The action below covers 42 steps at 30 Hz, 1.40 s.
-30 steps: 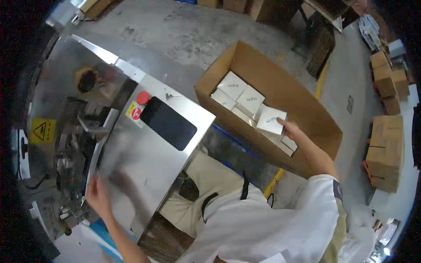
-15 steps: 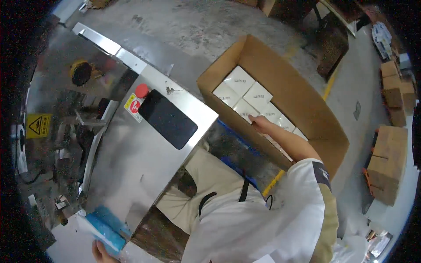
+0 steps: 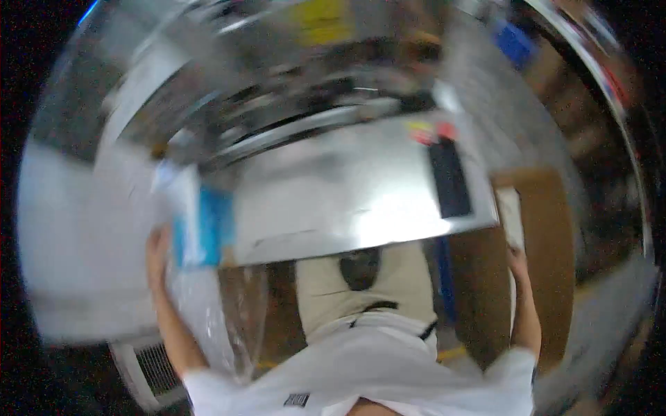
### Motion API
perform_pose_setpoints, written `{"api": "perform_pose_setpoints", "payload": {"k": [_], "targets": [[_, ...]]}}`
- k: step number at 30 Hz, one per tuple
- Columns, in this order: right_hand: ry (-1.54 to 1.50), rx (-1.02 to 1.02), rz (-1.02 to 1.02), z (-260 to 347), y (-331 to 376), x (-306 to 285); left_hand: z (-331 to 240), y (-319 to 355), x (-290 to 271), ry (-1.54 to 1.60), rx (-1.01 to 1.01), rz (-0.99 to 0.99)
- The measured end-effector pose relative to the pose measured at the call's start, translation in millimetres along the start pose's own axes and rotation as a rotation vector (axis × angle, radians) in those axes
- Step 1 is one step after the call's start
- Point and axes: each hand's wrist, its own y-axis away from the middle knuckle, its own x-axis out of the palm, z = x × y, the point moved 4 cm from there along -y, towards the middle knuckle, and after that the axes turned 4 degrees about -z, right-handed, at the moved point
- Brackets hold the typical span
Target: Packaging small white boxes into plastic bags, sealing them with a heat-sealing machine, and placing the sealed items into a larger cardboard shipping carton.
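Motion blur smears the whole view. My left hand [image 3: 158, 255] is at the left, beside a blue and white pack [image 3: 201, 225] at the left end of the metal table; whether it touches the pack is unclear. My right hand [image 3: 517, 258] reaches into the open brown carton [image 3: 548, 229] at the right, at the near end of a white box [image 3: 511, 213]. I cannot make out the fingers of either hand, nor whether the right one grips a box. A black phone [image 3: 449, 179] lies on the table's right end.
The shiny metal table [image 3: 312, 201] spans the middle, with a red button [image 3: 446, 130] at its far right corner. Blurred machine parts [image 3: 298, 125] run along its far edge. Clear plastic film [image 3: 243, 322] hangs at the near left, by a slatted grille [image 3: 156, 367].
The view has swung left, so the table now lies across the middle and the carton at the right. My right hand stays at the carton, my left by the blue pack.
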Motion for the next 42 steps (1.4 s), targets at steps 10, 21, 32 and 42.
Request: {"api": "perform_pose_setpoints", "payload": {"k": [10, 21, 32, 42], "targets": [[-0.157, 0.028, 0.185, 181.0, 29.2, -54.5, -19.7, -45.7, 8.6, 0.163, 0.098, -0.574], [-0.382, -0.639, -0.018, 578.9, 102.7, -12.5, -222.3, 82.6, 21.0, 0.268, 0.543, -0.401], [-0.322, -1.135, 0.257, 703.9, 176.9, 83.9, -275.3, 205.0, 107.8, 0.778, 0.235, 0.312], [-0.072, -1.419, 0.249, 661.6, 188.2, 92.5, -292.4, 228.0, 126.5, 0.338, 0.921, -0.168]]}}
